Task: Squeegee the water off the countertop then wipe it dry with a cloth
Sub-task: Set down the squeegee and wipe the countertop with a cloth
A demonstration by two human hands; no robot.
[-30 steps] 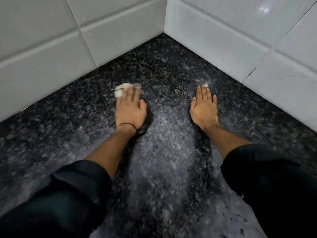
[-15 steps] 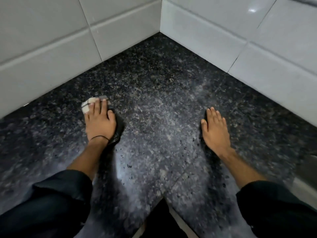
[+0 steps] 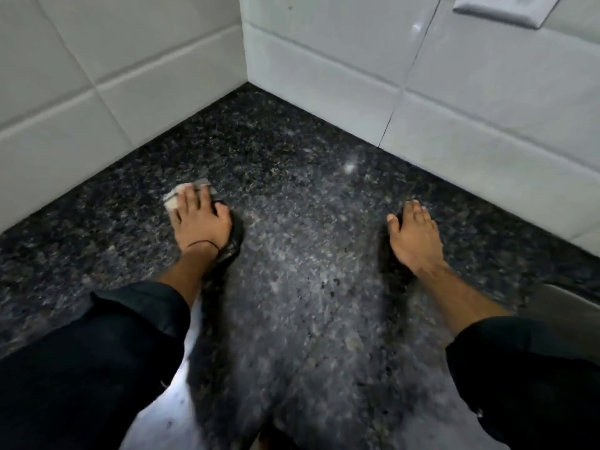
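Near the wall (image 3: 97,125) my left hand (image 3: 201,224) presses flat-fingered on the cloth (image 3: 171,203); soft and light, I judge, best held under the palm; right hand (image 3: 414,237) lies open.

One head-worn wide-angle camera covers the scene. It looks forward and steeply down onto the dark speckled granite countertop (image 3: 308,254), facing the far corner where the left white tiled wall (image 3: 113,76) meets the right white tiled wall (image 3: 422,92). Range is close: black sleeves (image 3: 81,368) fill the near corners, with the left hand (image 3: 199,222) left of centre and the right hand (image 3: 415,235) at right.
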